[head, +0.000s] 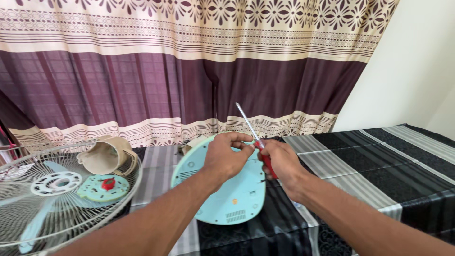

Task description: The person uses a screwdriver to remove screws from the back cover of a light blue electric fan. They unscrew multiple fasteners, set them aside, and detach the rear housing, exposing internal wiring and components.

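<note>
right hand (279, 159): fingers wrapped round red screwdriver (256, 140) handle | shaft slants up-left past fingers | left hand (225, 154): fingers pinching rim of pale-green fan base (222, 189), just beside, below both hands on tabletop (379, 161)

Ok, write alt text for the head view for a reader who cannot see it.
Two bare hands meet over a pale green fan base tilted up on a black and grey striped tablecloth: the right hand grips a red-handled screwdriver, shaft up, and the left hand rests on the base's top edge. A wire fan guard lies left, before a purple and cream curtain.
</note>
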